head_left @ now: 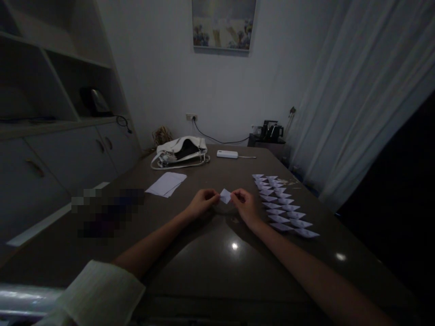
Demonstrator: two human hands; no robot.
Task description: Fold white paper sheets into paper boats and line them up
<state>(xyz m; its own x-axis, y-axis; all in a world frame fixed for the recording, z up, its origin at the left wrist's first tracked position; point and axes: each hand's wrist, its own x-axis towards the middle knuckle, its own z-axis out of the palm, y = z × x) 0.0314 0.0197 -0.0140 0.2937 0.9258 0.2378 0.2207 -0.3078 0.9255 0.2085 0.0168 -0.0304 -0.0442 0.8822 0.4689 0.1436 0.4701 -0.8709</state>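
Note:
A small folded piece of white paper [225, 196], diamond-shaped from here, is held just above the table between my two hands. My left hand [203, 203] pinches its left corner between thumb and fingers. On the opposite corner, my right hand [245, 206] has a similar pinch. Right of my right hand stand two rows of folded paper boats [285, 201], several in each row. Flat white paper sheets [166, 184] lie in a loose stack beyond my left hand.
A white handbag [181, 151] rests at the far end of the dark table [204, 267], with a white power bank [227, 154] and short cable beside it. A blurred-out patch covers something at the left. Cabinets line the left wall; a sheer curtain [340, 99] hangs at right.

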